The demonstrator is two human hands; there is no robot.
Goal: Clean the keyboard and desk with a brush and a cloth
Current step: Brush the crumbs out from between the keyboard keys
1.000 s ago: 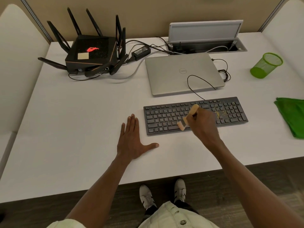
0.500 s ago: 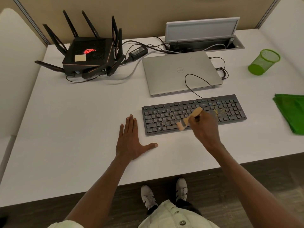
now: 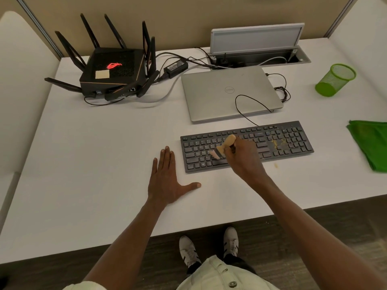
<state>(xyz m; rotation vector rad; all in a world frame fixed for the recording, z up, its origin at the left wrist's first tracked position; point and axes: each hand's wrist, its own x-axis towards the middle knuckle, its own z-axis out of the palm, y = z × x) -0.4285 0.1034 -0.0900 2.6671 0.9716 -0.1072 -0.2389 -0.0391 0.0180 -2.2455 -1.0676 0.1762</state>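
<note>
While the left hand lies flat on the white bench, palm down with fingers straight and thumb spread toward the keyboard, the right hand grips a small wooden-handled brush, fingers curled round its handle, with the bristle end angled down-left onto the keys in the left-middle part of the black keyboard. That keyboard sits a little right of the bench's middle, roughly parallel to the near edge and just right of the left hand's fingertips; yellowish crumbs are scattered over the keys near its right end, and one speck lies on the bench just in front of it. A thin black cable runs from the keyboard's far edge in a loop over a closed silver laptop, which lies just behind the keyboard. A folded green cloth rests at the right edge of the bench, apart from the keyboard. Nearer the far right corner lies a green mesh cup, tipped on its side. Toward the far left corner stands a black router with upright antennas, a power adapter just to its right. Along the far edge an open cable box has its lid raised
</note>
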